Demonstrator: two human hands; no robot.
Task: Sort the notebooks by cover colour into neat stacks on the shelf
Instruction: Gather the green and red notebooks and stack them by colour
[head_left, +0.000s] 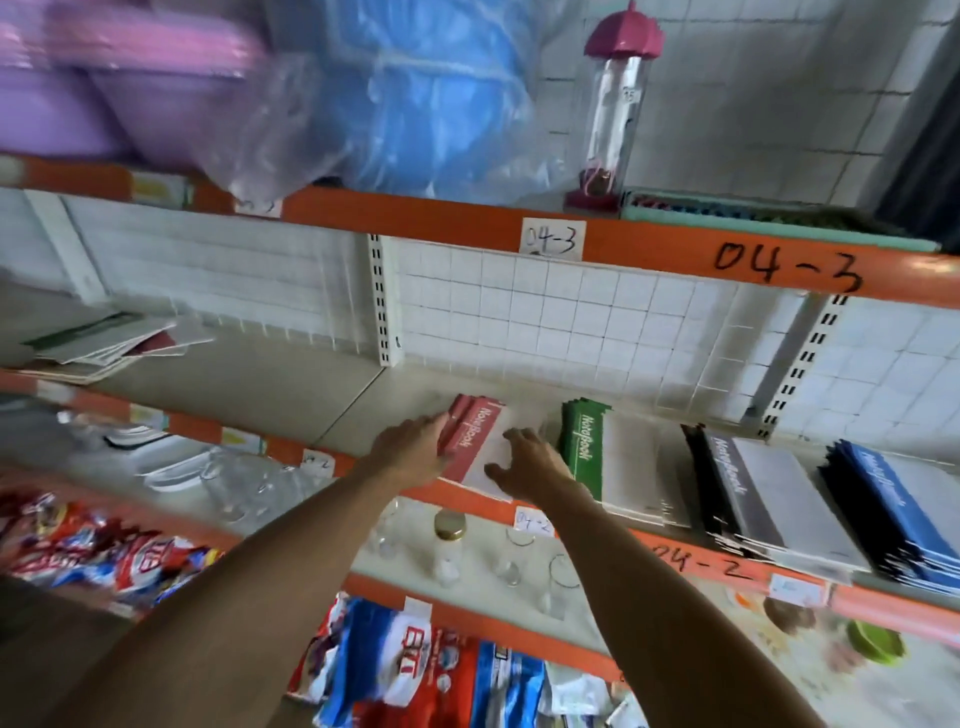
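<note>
On the middle shelf (291, 384) lie four stacks of notebooks: red (475, 431), green (597, 452), black (769, 493) and blue (904, 509). My left hand (415, 449) touches the left edge of the red stack with its fingers extended. My right hand (530, 462) lies flat on the white part of the top red notebook, fingers spread. A loose untidy pile of mixed notebooks (104, 343) sits at the far left of the same shelf.
The shelf edge is orange, labelled 04-2, with the 04-3 rail (779, 265) above. A clear bottle with a pink cap (613, 104) and plastic-wrapped goods stand on the top shelf. Glass jars (449, 545) and snack packets (93, 551) sit below.
</note>
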